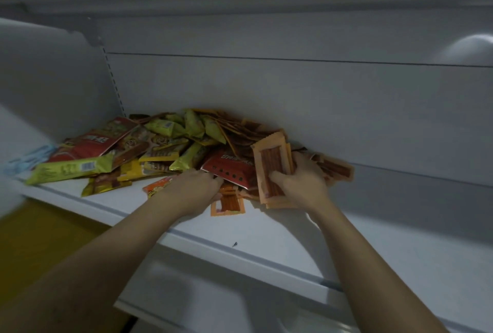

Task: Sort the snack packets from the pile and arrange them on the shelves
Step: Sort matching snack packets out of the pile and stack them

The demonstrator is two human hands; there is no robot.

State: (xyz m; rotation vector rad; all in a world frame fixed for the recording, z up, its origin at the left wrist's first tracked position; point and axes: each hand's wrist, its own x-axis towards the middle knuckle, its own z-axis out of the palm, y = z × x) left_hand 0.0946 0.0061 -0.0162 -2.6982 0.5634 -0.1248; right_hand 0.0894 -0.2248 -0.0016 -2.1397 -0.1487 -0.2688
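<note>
Head view: packet pile (170, 143) on white shelf (266, 228)

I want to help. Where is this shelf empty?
The shelf is bare right of the orange packets held by the right hand, up to the back wall, and along the front edge beside the left hand. The pile crowds the left.

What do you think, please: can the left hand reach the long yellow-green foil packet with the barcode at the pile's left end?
Probably yes: the long yellow-green foil packet lies uncovered near the white shelf's front, only flat packets between it and the left hand.
</note>
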